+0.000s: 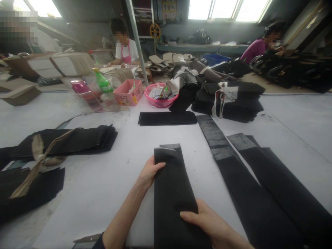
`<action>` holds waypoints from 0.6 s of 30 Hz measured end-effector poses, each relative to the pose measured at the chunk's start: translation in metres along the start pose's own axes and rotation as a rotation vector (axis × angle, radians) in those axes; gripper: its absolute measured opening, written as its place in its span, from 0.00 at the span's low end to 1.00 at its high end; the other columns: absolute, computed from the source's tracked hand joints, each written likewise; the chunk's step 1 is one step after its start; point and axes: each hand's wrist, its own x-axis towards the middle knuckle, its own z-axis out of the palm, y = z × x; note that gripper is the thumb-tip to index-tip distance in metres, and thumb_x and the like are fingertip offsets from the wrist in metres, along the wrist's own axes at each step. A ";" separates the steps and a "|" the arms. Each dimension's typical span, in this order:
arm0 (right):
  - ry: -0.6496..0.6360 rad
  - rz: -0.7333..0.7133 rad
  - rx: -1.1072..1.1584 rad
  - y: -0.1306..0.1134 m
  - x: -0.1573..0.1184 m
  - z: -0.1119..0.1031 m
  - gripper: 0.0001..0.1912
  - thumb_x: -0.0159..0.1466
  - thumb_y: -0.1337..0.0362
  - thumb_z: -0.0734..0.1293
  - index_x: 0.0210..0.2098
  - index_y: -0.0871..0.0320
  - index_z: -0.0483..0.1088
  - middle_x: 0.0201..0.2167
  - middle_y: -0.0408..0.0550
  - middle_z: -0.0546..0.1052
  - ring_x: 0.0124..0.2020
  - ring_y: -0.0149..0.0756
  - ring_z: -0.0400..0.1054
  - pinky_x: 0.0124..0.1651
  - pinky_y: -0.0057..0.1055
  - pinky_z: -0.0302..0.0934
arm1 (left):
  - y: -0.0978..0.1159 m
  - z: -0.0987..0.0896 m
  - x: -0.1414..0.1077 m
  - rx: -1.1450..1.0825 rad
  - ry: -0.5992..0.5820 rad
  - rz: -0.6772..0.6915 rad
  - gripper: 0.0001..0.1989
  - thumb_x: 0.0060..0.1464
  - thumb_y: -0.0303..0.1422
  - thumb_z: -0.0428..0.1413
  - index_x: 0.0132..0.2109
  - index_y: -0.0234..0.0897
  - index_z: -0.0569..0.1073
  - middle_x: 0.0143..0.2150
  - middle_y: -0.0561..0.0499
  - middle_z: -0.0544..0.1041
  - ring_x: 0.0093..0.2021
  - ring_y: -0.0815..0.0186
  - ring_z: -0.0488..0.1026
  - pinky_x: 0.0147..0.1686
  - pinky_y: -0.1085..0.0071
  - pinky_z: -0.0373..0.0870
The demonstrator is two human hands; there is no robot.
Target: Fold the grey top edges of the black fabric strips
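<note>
Between my hands is a long black fabric strip (171, 183), with the end of another layer showing greyish at its far end. My left hand (150, 171) grips its left edge near the top, thumb on the upper face and fingers hidden beneath. Lower down, my right hand (204, 219) pinches the right edge the same way. To the right, a black strip with a grey, shiny end (220, 152) lies slanting on the white table (119, 193), beside a further group of black strips (280, 176). A short black stack (168, 118) lies flat beyond my hands.
Tied black bundles lie at left (75, 141) and at back right (230, 100). Along the back stand a pink basin (160, 100), a pink box (129, 93) and a green bottle (103, 81). A metal pole (137, 41) rises behind them. Several people sit farther back.
</note>
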 end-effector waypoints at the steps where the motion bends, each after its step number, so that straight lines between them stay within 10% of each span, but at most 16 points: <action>1: -0.003 -0.005 -0.025 0.001 -0.002 0.001 0.21 0.56 0.61 0.72 0.48 0.61 0.72 0.39 0.51 0.78 0.44 0.45 0.72 0.47 0.36 0.65 | -0.002 -0.001 0.000 -0.004 0.000 -0.006 0.24 0.45 0.25 0.63 0.52 0.33 0.71 0.46 0.43 0.79 0.40 0.60 0.77 0.44 0.66 0.72; 6: -0.072 -0.046 -0.229 -0.007 0.007 -0.025 0.19 0.58 0.60 0.70 0.48 0.59 0.71 0.39 0.48 0.77 0.40 0.40 0.71 0.45 0.34 0.65 | -0.011 0.000 -0.002 -0.010 0.023 0.002 0.24 0.43 0.23 0.63 0.50 0.34 0.71 0.46 0.44 0.79 0.42 0.61 0.76 0.45 0.67 0.71; 11: 0.311 -0.247 -0.435 -0.036 0.062 -0.060 0.24 0.59 0.51 0.68 0.49 0.58 0.67 0.35 0.47 0.74 0.35 0.36 0.69 0.33 0.29 0.63 | -0.012 0.004 -0.005 0.112 -0.014 0.018 0.21 0.45 0.25 0.63 0.49 0.33 0.73 0.47 0.44 0.78 0.46 0.58 0.75 0.49 0.66 0.68; 18: 0.571 -0.565 -0.820 -0.061 0.130 -0.072 0.20 0.64 0.51 0.62 0.22 0.57 0.61 0.19 0.37 0.60 0.22 0.28 0.55 0.26 0.26 0.50 | -0.009 0.006 0.004 0.258 -0.027 0.048 0.22 0.50 0.32 0.61 0.53 0.35 0.71 0.48 0.44 0.77 0.47 0.57 0.74 0.49 0.63 0.69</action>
